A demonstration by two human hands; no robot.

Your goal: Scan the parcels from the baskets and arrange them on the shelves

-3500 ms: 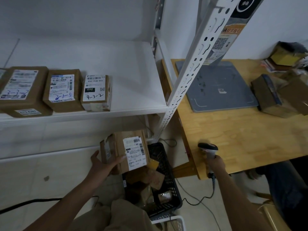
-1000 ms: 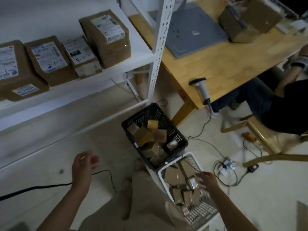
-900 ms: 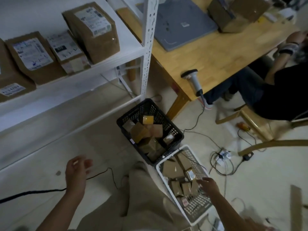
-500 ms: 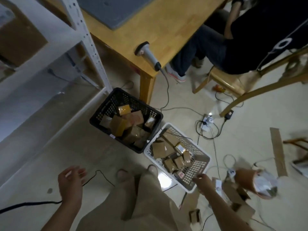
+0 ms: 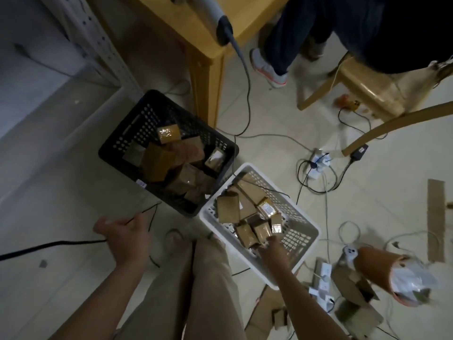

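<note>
Two baskets stand on the floor in front of my legs. The black basket holds several brown parcels. The white basket beside it holds several smaller brown parcels. My right hand reaches into the white basket, and its fingertips touch the small parcels at the near side; blur hides whether they grip one. My left hand hovers over the floor left of the baskets, fingers relaxed and holding nothing. The barcode scanner lies on the table's corner, its cable hanging down.
A wooden table leg stands just behind the black basket, and a white shelf post is at the far left. A seated person's legs and a chair are at the back right. Power strips, cables and cardboard scraps litter the floor on the right.
My view has tilted down from the shelf to the floor. My right hand has moved from the white basket's rim in among its parcels. My left hand stays empty.
</note>
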